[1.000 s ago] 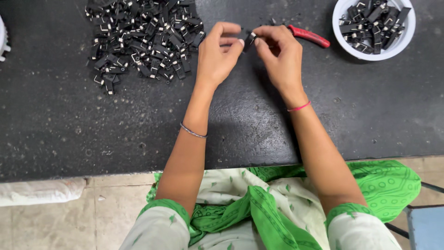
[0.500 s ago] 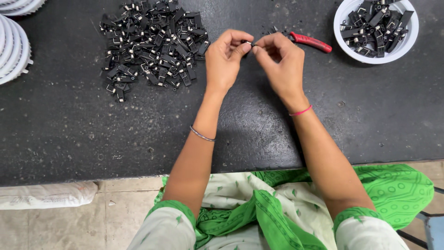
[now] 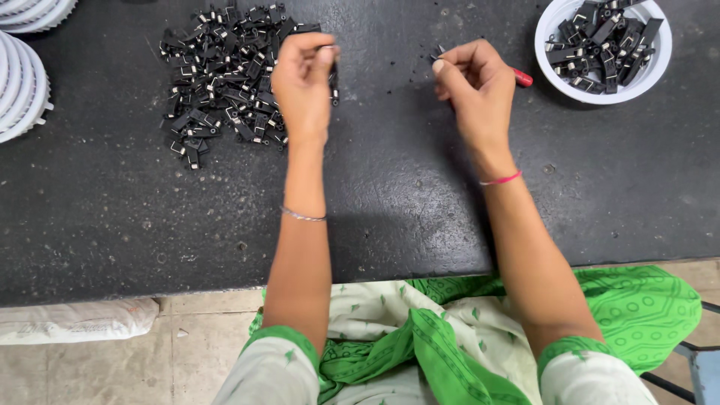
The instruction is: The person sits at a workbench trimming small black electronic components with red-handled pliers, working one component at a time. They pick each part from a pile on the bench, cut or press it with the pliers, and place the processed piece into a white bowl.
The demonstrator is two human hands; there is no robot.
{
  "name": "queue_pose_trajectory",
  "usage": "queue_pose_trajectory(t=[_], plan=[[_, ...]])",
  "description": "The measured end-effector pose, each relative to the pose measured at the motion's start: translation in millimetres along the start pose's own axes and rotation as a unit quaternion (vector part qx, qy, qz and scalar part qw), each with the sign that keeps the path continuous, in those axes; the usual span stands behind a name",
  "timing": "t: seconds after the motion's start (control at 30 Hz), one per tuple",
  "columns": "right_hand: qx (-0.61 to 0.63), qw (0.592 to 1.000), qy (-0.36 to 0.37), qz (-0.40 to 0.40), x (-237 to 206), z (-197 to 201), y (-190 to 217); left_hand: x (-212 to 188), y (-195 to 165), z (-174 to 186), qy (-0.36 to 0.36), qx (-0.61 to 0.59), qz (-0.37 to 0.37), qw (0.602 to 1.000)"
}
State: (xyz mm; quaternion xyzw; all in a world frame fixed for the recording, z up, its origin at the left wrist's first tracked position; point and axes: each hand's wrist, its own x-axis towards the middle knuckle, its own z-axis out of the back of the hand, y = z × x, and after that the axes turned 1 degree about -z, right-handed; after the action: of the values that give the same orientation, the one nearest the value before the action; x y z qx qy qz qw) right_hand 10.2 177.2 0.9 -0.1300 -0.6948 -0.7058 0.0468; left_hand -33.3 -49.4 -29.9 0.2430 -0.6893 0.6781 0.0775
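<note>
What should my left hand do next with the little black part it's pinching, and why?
Probably carry it across to the white bowl and drop it in. The left hand pinches one small black part beside the loose pile, the bowl holds similar parts, and the right hand is apart, by the red-handled tool.

Pile of small parts [image 3: 225, 79] lies left on the table [image 3: 390, 202]; bowl [image 3: 604, 91] of parts far right, discs [image 3: 21, 82] at left edge

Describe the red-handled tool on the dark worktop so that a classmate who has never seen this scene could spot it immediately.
Start at the white bowl of small black parts at the worktop's far right corner. Just left of it is the person's right hand; the red-handled tool pokes out from behind that hand. It is the only red item on the worktop.
</note>
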Motion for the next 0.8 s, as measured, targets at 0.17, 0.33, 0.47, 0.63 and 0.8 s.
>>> queue_pose_trajectory(t=[0.17,0.33,0.47,0.63,0.8], plan=[[0.117,0.986,0.057,-0.102,3,-3,-16,-8,8,-12,0.042,-0.311,0.272,0.910],[0.184,0.961,0.098,-0.181,1,-3,-16,-25,2,-34,0.154,-0.142,0.211,0.955],[0.230,0.938,0.139,-0.218,1,-5,-14,-29,-10,-36,0.202,-0.112,0.070,0.970],[-0.104,0.988,0.088,-0.079,-1,6,-14,-28,-12,-38,0.184,-0.138,0.176,0.957],[-0.584,0.793,-0.021,0.173,-6,34,-24,-22,-5,-32,0.125,-0.213,0.255,0.935]])
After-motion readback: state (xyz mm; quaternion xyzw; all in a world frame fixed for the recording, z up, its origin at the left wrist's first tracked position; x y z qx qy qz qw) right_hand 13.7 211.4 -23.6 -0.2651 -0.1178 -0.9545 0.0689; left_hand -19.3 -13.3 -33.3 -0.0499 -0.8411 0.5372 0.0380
